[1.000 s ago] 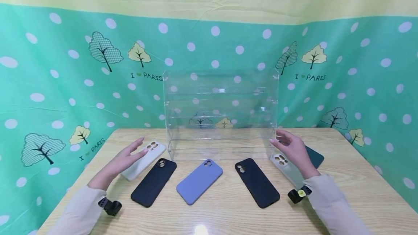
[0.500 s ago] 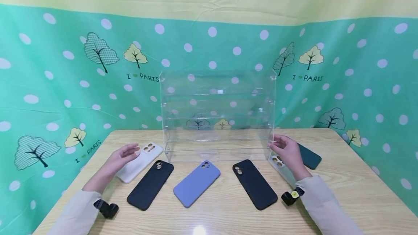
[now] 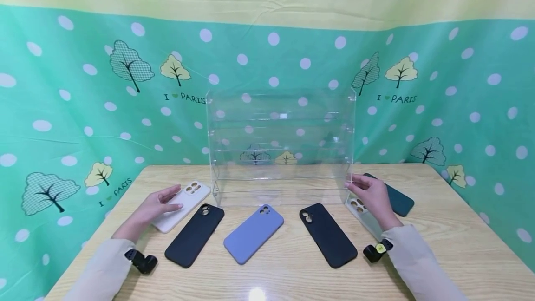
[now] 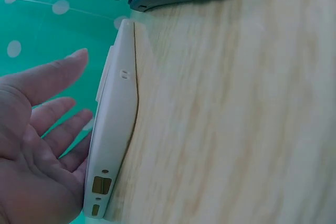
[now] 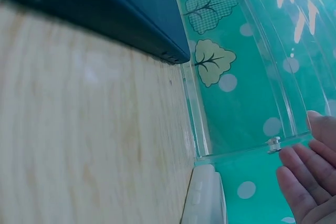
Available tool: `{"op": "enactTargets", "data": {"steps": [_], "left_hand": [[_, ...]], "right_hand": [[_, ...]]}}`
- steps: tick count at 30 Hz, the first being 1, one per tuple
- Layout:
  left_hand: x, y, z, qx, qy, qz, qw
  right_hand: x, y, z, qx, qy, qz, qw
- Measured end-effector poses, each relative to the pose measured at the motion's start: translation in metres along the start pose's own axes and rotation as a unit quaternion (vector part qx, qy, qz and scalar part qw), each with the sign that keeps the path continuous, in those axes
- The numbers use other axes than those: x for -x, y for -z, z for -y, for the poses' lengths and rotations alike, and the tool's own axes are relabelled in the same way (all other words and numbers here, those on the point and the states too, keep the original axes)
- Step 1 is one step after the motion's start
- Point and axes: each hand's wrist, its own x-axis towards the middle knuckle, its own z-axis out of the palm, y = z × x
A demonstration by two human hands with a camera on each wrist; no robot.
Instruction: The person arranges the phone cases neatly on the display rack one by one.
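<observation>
My left hand (image 3: pixel 153 206) is over the white phone case (image 3: pixel 177 210) on the left of the table, fingers relaxed and thumb apart. The left wrist view shows that hand (image 4: pixel 42 140) beside the upright-looking long edge of the case (image 4: pixel 118 93); contact cannot be told. My right hand (image 3: pixel 371 196) is at the right side panel of the clear acrylic shelf rack (image 3: pixel 280 185). Its fingers (image 5: pixel 302 179) look loosely extended by the panel's edge, and whether they touch it is unclear. Under the right hand lies a pale phone case (image 3: pixel 362 212), partly hidden.
Between the hands lie a black phone case (image 3: pixel 195 236), a blue one (image 3: pixel 254 234) and another black one (image 3: pixel 328 236). A dark green case (image 3: pixel 399 199) rests beyond the right hand. Behind the wooden table (image 3: pixel 451 240) hangs a green dotted cloth (image 3: pixel 100 120).
My left hand has come down over the white case, its thumb now spread from the fingers. The right hand has lowered slightly beside the rack's right panel. The cases have not moved.
</observation>
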Motion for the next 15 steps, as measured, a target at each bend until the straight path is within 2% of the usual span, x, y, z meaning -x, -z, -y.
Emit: {"op": "enactTargets", "data": {"steps": [8,11,15], "left_hand": [[-0.003,-0.009,0.001,-0.101,0.000,-0.004,0.9949],[-0.007,-0.012,0.001,-0.118,0.006,-0.006,0.9930],[-0.012,-0.014,-0.002,-0.116,0.004,-0.007,0.9932]], "right_hand": [[0.000,-0.001,-0.001,0.001,-0.006,0.006,1.000],[0.000,0.000,-0.002,0.000,-0.007,0.006,1.000],[0.000,0.000,-0.001,-0.002,-0.008,0.008,1.000]]}}
